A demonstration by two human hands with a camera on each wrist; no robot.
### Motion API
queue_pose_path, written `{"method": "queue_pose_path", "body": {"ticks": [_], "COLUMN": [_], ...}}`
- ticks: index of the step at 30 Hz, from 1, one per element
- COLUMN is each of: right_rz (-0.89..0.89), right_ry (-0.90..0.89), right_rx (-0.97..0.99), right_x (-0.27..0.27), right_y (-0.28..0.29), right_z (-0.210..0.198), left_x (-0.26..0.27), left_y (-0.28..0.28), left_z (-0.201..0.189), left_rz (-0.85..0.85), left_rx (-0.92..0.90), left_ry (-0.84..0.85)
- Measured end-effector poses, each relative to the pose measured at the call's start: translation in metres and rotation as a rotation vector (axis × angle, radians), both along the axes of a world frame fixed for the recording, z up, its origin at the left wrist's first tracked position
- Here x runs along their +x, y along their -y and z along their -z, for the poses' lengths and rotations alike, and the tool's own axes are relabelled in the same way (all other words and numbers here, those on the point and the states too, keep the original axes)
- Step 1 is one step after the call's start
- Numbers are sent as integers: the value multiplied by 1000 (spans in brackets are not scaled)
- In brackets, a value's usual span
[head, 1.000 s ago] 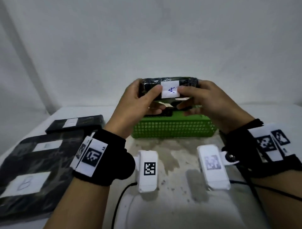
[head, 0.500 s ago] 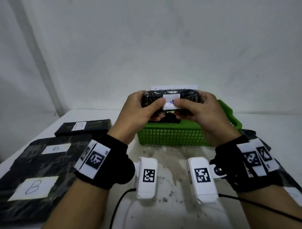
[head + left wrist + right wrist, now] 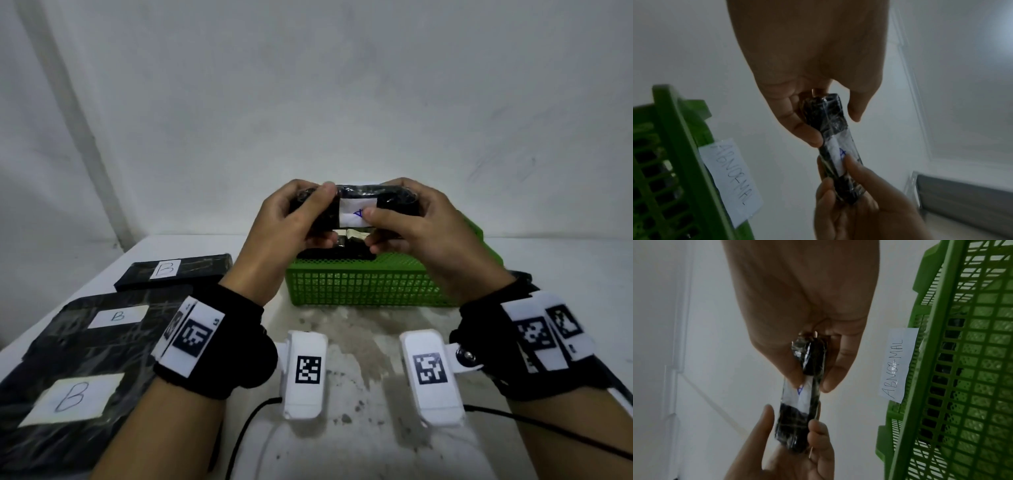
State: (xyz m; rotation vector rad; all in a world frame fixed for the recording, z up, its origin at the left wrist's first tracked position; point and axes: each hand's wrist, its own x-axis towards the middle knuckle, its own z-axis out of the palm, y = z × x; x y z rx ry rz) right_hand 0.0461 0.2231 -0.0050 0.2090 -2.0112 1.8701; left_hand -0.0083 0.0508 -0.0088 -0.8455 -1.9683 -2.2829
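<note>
While fingers [image 3: 320,197] of left hand [image 3: 284,226] curl round left end and right hand [image 3: 414,229] pinches right end, black wrapped packet [image 3: 394,201] sits level between them, label [image 3: 354,214] "A" facing near, above green basket [image 3: 363,287] on worktop [image 3: 363,342].

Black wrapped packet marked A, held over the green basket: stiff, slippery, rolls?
Probably stiff: the packet spans straight between the left hand and right hand, gripped only at its ends. Likely slippery: glossy film wrap. Flattish sides, so unlikely to roll.
</note>
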Motion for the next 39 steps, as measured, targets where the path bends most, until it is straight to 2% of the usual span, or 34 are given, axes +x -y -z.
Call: {"method": "queue_pose_path", "body": {"ticks": [4, 11, 17, 22, 27, 29, 34, 39], "right_rz": [-87, 22, 122, 123, 47, -2, -83, -18], "right_ry": [70, 89, -34, -90, -147, -123, 109, 86], "right_rx": [-67, -34, -1, 89, 160, 108, -19, -67], "right_x": [6, 3, 1, 2, 6, 5, 4, 1], "right_y": [-4, -12, -5, -6, -12, -14, -13, -9], "right_z": [-7, -3, -1, -1, -2, -3, -2, -2], "left_x": [3, 5, 7, 6, 7, 6, 3, 3], "left_y": [-2, -10, -13, -9, -6, -5, -3, -4], "left_z": [-2, 3, 3, 1, -3, -3, -2, 0], "left_rz": [100, 71, 10, -1, 85, 93, 100, 75], "left_rx": [55, -36, -33, -59, -75, -62, 54, 51], "left_ry": [37, 46, 6, -36, 95, 114, 131, 86]}}
